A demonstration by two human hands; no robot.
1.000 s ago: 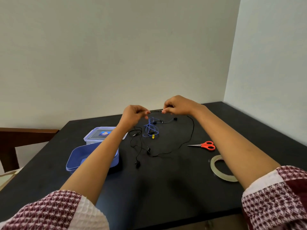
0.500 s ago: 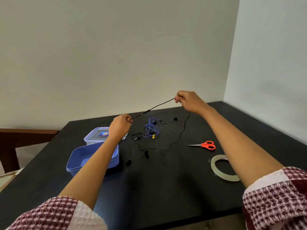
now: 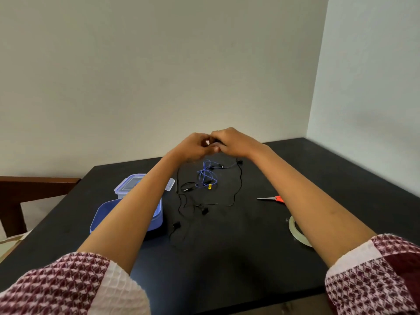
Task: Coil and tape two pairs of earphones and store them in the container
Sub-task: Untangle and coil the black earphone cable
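While both hands meet above the far half of the table, the left hand [image 3: 193,147] and right hand [image 3: 229,143] touch at the fingertips, fingers curled in narrow. They appear to pinch the black earphone cord [image 3: 237,183] between them, though the cord inside the grip is hidden; judged a pinch, not confirmed.

Step in hand, as judged: forming the first loops of the coil. To do it well: keep one hand as a fixed anchor, feed equal loops with the other, let the wire roll between the fingers so no twist builds, and lift slack free of the blue pair before drawing it in. Keep loops small enough to fit the container.

Black cord: thin, limp, matte; trails from the hands down to the table in loose curves, one branch to the right, another toward the near side ending in small dark earbuds [image 3: 176,224].

Blue earphones [image 3: 206,176]: thin glossy wire, loosely tangled below the hands, a small yellow tag at its near edge; lying close to the black strands, possibly crossing them.

Container [image 3: 100,220]: blue plastic, rounded corners, open, under the left forearm. Lid [image 3: 127,189]: clear with clip tabs, just behind it.

Scissors [image 3: 271,198]: orange handles, metal blades, closed, right of the cords. Tape roll [image 3: 294,228]: clear ring, flat, partly behind the right forearm.

Table [image 3: 227,269]: black, matte.
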